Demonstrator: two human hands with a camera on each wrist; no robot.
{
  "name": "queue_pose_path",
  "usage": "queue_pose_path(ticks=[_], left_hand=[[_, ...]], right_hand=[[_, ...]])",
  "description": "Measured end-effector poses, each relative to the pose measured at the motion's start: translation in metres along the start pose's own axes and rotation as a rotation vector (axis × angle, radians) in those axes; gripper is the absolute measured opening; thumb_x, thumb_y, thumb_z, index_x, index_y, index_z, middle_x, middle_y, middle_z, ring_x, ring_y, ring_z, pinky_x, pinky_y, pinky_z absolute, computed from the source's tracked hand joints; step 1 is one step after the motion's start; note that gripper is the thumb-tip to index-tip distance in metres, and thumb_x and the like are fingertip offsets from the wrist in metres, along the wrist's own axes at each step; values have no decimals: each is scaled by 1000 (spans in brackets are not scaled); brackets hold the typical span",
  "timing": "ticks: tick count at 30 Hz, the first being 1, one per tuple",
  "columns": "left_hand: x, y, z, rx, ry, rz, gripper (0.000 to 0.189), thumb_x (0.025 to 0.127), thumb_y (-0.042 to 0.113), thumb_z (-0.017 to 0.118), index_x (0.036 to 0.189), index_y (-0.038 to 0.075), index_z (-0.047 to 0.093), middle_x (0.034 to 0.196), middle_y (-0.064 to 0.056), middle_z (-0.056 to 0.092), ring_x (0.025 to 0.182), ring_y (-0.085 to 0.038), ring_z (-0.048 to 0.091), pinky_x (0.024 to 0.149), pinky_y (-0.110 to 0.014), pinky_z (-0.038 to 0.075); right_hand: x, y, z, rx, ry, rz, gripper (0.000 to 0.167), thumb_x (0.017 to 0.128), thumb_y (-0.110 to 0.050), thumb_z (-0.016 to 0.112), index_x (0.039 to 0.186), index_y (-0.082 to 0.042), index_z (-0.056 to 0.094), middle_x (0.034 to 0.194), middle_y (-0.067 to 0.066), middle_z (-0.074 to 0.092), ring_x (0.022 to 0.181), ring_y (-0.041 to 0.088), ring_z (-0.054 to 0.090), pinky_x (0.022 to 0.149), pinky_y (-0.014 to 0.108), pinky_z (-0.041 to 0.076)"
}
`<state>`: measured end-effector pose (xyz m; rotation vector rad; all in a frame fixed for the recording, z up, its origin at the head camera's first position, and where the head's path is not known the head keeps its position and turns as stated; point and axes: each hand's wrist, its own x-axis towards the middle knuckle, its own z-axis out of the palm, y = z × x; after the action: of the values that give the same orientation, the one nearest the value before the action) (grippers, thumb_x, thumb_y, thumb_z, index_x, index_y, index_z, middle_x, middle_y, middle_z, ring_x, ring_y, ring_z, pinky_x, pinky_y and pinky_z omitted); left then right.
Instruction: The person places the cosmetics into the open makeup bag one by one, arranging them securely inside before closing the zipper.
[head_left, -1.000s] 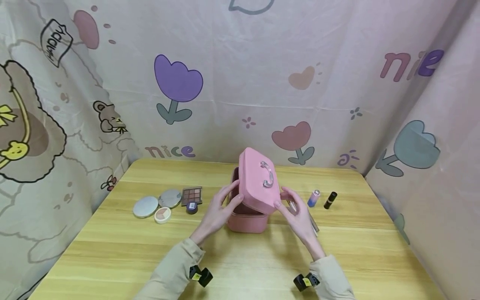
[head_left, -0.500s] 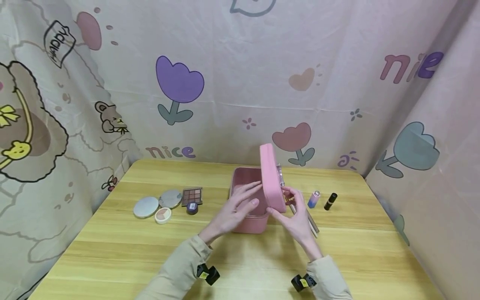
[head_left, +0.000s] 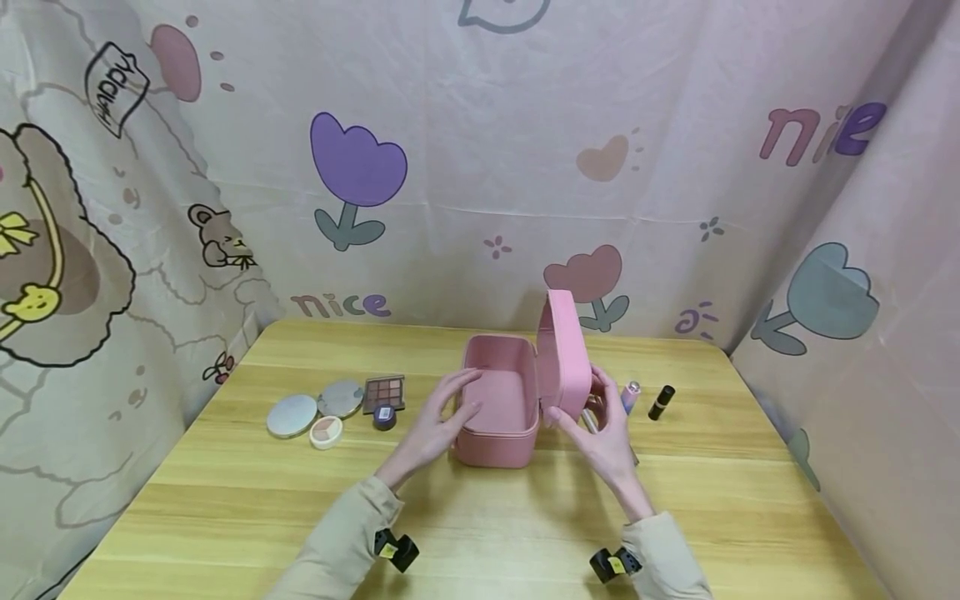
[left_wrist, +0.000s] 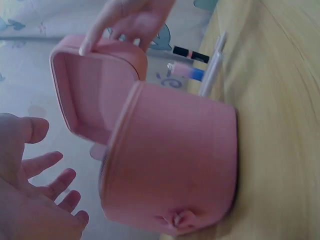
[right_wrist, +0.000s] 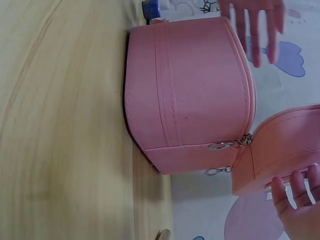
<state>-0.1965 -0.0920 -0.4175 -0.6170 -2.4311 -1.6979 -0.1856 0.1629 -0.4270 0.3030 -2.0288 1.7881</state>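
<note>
A pink cosmetic case (head_left: 497, 450) stands on the table with its lid (head_left: 573, 358) raised on the right side. Its inside shows as bare pink lining. My right hand (head_left: 606, 437) holds the lid by its near edge, thumb on the rim and the other fingers behind it, partly hidden. In the left wrist view that thumb lies over the rim of the lid (left_wrist: 90, 90). My left hand (head_left: 431, 425) hovers at the case's left rim with fingers spread, apart from it in the left wrist view. Two zipper pulls (right_wrist: 220, 146) hang near the hinge side.
Left on the wooden table (head_left: 300, 517) lie two round silvery compacts (head_left: 291, 415), a three-colour round pan (head_left: 326, 431), an eyeshadow palette (head_left: 384, 392) and a small dark jar (head_left: 385, 417). To the right stand a pink-blue tube (head_left: 630, 396) and a black tube (head_left: 661, 402). Slim sticks (left_wrist: 212, 72) lie beside the case.
The lid has swung rightward from over the case to upright, uncovering the inside. My right hand moved right with it. My left hand let go of the lid and drew back to the left rim.
</note>
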Motion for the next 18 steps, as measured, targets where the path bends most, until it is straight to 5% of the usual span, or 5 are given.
queue_pose_path(ticks=[11,18], left_hand=[[-5,-22,-7,37,21,-148,58,99,19,62,152,5,41,157,-18,38,147,-41,34,120,-64,31],[-6,-32,-8,21,5,-180,59,100,18,61,152,1,40,157,-22,39,146,-44,36,120,-63,31]], right_hand=[[5,-4,-8,-25,40,-49,68,78,8,75,141,0,51,116,-6,54,100,8,53,88,11,51],[11,-6,-13,24,32,-86,53,85,12,65,136,8,51,128,0,51,112,6,53,93,11,51]])
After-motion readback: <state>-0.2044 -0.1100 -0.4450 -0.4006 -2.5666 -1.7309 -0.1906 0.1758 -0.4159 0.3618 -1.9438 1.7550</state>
